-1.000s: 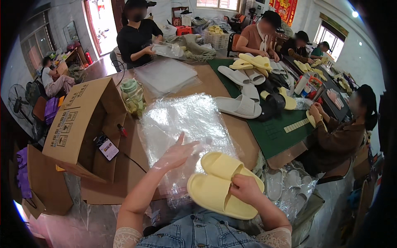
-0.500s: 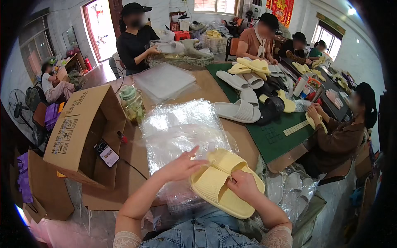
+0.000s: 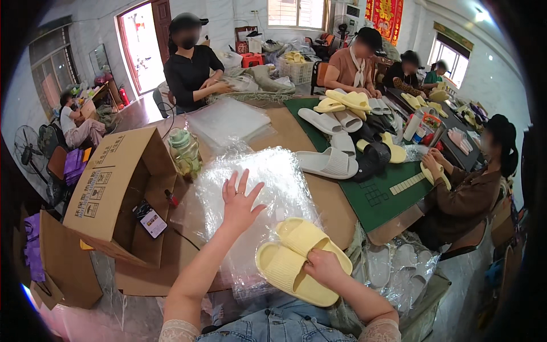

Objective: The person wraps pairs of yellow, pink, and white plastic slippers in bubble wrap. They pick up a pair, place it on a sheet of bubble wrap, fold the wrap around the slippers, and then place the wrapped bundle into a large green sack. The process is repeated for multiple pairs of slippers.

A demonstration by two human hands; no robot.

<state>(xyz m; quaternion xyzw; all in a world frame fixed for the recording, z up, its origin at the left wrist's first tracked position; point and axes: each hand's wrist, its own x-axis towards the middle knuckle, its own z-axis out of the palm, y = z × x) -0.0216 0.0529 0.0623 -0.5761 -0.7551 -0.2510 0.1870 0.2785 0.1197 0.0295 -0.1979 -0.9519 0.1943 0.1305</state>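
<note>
A pair of pale yellow slide slippers [image 3: 279,265] is held in front of me by my right hand [image 3: 327,268], its fingers closed round the inner edges where the two lie side by side. My left hand [image 3: 242,202] is spread open over a stack of clear plastic bags [image 3: 270,176], with nothing in it. From this angle I cannot tell whether its fingers touch the top bag. The slippers overlap the near right corner of the stack.
At left a cardboard box [image 3: 114,188] lies on its side with a phone [image 3: 150,220] inside, beside a green-tinted jar [image 3: 184,151]. More slippers [image 3: 330,162] pile on a green mat [image 3: 370,194]. Bagged slippers [image 3: 399,265] sit at right. Several people work around the table.
My left hand has moved from beside the slippers up and left over the bags, its fingers spreading. The raised film there has settled. The slippers, still in my right hand, have shifted slightly left.
</note>
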